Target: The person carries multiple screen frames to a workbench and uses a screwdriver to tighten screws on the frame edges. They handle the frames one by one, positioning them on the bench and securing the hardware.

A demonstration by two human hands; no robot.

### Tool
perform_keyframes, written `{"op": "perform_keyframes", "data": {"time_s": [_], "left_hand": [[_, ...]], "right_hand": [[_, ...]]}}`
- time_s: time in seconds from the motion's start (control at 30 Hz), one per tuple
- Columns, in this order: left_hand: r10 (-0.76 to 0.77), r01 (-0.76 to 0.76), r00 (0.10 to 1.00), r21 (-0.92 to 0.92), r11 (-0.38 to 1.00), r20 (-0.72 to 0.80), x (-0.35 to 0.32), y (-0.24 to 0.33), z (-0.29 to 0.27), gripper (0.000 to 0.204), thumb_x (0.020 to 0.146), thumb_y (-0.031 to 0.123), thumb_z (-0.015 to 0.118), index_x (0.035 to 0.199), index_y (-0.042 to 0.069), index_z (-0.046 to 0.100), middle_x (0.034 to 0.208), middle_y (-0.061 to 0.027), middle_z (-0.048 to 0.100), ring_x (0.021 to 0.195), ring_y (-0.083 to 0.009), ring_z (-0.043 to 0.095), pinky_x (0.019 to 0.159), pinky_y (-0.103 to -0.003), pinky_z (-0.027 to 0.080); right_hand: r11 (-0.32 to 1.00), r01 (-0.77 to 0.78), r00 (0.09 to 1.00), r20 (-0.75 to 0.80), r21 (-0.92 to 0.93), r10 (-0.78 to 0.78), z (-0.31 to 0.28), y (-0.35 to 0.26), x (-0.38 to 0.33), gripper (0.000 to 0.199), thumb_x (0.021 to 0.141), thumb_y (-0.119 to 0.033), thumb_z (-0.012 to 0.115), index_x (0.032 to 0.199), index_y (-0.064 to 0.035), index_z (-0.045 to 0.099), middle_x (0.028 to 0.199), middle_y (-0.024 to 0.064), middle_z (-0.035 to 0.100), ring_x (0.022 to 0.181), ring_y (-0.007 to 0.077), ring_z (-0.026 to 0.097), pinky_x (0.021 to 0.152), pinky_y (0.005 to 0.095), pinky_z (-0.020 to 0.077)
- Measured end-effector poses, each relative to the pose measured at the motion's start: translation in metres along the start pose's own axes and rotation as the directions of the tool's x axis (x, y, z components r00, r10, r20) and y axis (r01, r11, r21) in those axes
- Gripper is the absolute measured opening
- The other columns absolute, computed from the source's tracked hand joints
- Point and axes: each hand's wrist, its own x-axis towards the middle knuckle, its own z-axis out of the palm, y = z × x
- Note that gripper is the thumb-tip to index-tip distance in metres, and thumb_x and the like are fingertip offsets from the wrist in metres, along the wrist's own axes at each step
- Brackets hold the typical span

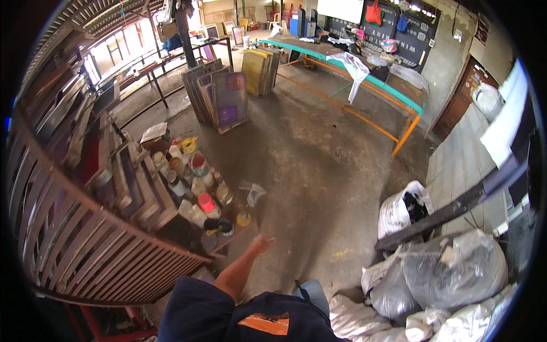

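My left hand [262, 244] reaches out low in front of my body, small and a little blurred. A fingertip sticks out to its right and I see nothing held in it. It is nearest to a cluster of paint containers on the left, among them a red-topped jar [208, 204], a yellowish jar [243, 219] and a dark-lidded tub [226, 227]. The hand is apart from them. A crumpled clear plastic piece [254, 194] lies on the floor beyond it. My right hand is out of view.
A brown slatted railing [108, 251] runs along the left. Framed printing screens [228, 100] lean together ahead. A long teal-edged table [364, 62] stands at the far right. Stuffed plastic bags [456, 268] and a white sack [394, 214] line the right. Concrete floor [319, 165] lies between.
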Motion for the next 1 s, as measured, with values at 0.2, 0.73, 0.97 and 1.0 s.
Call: {"op": "perform_keyframes", "data": {"time_s": [0.2,0.73,0.97,1.0], "left_hand": [[0.202,-0.231,0.968,-0.208,0.95,-0.152,0.169,0.124,-0.06,0.044,0.091,0.041,0.059,0.108,0.001,0.067,0.097,-0.0206,0.069,0.092,-0.0317,0.067,0.081,-0.042,0.05],[-0.856,0.579,0.454,-0.812,0.071,0.249,0.259,-0.052,-0.163,0.05,0.081,0.048,0.07,0.105,0.004,0.062,0.087,-0.0166,0.068,0.077,-0.0366,0.068,0.066,-0.047,0.054],[-0.69,0.577,0.719,-0.482,0.659,-0.082,0.581,0.003,-0.358,0.058,0.083,0.056,0.062,0.094,-0.001,0.069,0.091,-0.0201,0.07,0.089,-0.0361,0.067,0.08,-0.045,0.051],[-0.547,0.439,0.803,-0.386,0.811,-0.237,0.656,0.05,-0.399,0.06,0.084,0.057,0.06,0.093,-0.002,0.07,0.091,-0.0206,0.07,0.091,-0.036,0.067,0.082,-0.045,0.051]], "right_hand": [[0.976,0.044,0.999,-0.009,-0.212,-0.047,-0.077,-0.215,0.098,0.028,0.085,-0.026,0.056,0.103,-0.0081,0.067,0.102,0.0131,0.068,0.089,0.028,0.065,0.074,0.0479,0.0514],[0.641,0.615,0.613,-0.234,-0.458,-0.755,-0.313,-1.158,0.23,0.037,0.08,-0.016,0.068,0.114,-0.0016,0.065,0.087,0.0152,0.07,0.08,0.0272,0.067,0.069,0.0419,0.0511],[0.857,0.436,0.896,0.044,-0.276,-0.441,-0.225,-1.208,0.379,0.067,0.087,-0.023,0.066,0.144,-0.0018,0.038,0.148,0.0207,0.039,0.139,0.035,0.036,0.114,0.0455,0.0307],[0.67,0.447,0.858,0.073,-0.593,-0.508,-0.23,-1.166,0.435,0.052,0.089,-0.032,0.062,0.13,-0.0023,0.054,0.133,0.0217,0.054,0.125,0.0374,0.051,0.103,0.0448,0.0423]]}}
